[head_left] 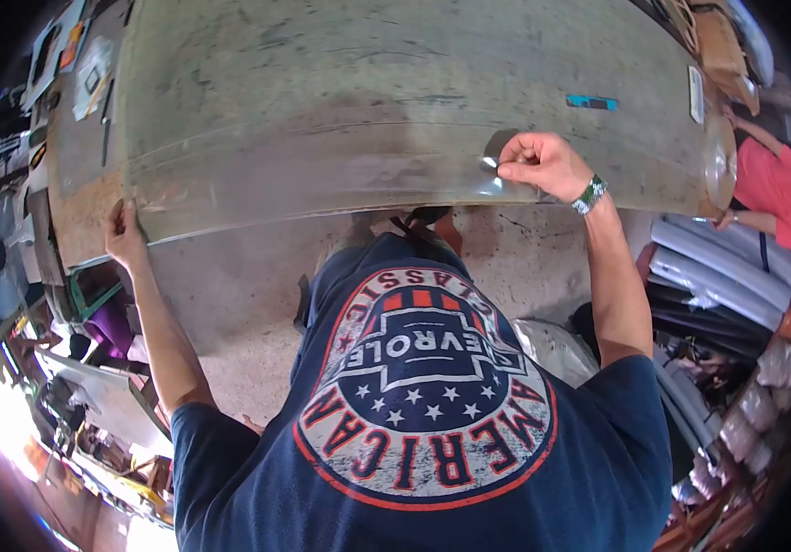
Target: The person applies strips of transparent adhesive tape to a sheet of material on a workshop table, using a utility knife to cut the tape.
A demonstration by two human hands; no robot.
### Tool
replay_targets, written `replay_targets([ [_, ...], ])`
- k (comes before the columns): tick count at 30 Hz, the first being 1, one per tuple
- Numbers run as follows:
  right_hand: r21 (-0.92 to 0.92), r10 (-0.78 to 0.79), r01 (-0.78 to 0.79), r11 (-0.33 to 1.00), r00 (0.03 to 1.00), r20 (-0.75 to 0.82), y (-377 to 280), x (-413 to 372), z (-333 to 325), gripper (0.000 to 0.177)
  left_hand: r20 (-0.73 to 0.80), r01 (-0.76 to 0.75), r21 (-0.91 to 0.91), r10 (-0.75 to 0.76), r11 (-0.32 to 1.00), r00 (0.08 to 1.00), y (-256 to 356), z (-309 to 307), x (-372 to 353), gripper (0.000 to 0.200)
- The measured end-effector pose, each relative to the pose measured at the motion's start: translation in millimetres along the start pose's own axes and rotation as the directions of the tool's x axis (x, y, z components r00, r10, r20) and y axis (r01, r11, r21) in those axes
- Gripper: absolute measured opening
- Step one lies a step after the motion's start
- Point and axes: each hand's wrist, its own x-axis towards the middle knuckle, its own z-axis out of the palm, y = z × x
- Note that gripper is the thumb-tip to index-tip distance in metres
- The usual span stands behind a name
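A large clear plastic sheet [322,175] lies over the worktable [322,55], its near edge along the table's front. My left hand [126,235] pinches the sheet's near left corner, at the table edge. Further right, my right hand [547,166] is raised a little over the front edge, thumb and forefinger closed on what looks like the sheet's edge; bright glints show by the fingertips. Beyond that hand lies a teal utility knife [591,102], flat on the table.
A co-worker in a pink shirt [774,193] stands at the table's right end, hands near the sheet. Wrapped rolls [722,267] are stacked below them. A dark thin tool [107,110] and a plastic bag [93,78] lie on the left. Shelves crowd the lower left.
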Motion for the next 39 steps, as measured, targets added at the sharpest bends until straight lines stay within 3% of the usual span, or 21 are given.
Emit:
replay_targets([
  [1, 0.061, 0.0, 0.001, 0.998, 1.0, -0.014, 8, -2, -6, 0.02, 0.002, 0.019, -0.001, -0.019, 1.0, 1.0, 4, 1, -2, 0.035],
  [5, -0.04, 0.057, -0.062, 0.997, 0.992, -0.108, 19, -7, -21, 0.028, 0.004, 0.064, 0.02, -0.064, 0.998, 0.998, 3, -2, 1, 0.035],
  [15, -0.187, -0.024, 0.001, 0.982, 0.992, -0.12, 53, 1, -31, 0.037, 0.036, 0.084, -0.061, -0.082, 0.995, 0.996, 4, -2, 5, 0.033],
  [18, -0.367, -0.039, -0.033, 0.93, 0.982, -0.187, 57, 7, -26, 0.038, 0.046, 0.097, -0.06, -0.094, 0.993, 0.995, 2, -3, 5, 0.033],
  [28, -0.599, -0.215, -0.03, 0.8, 0.918, -0.333, 70, 9, -20, 0.053, 0.06, 0.152, -0.062, -0.148, 0.986, 0.987, 0, -7, 9, 0.036],
  [31, -0.623, -0.329, 0.046, 0.781, 0.878, -0.348, 79, 10, -19, 0.055, 0.052, 0.152, -0.065, -0.149, 0.986, 0.987, -2, -6, 9, 0.036],
  [39, -0.658, -0.305, 0.015, 0.753, 0.894, -0.329, 82, 8, -21, 0.051, 0.1, 0.231, -0.007, -0.229, 0.973, 0.968, -28, -11, 18, 0.037],
])
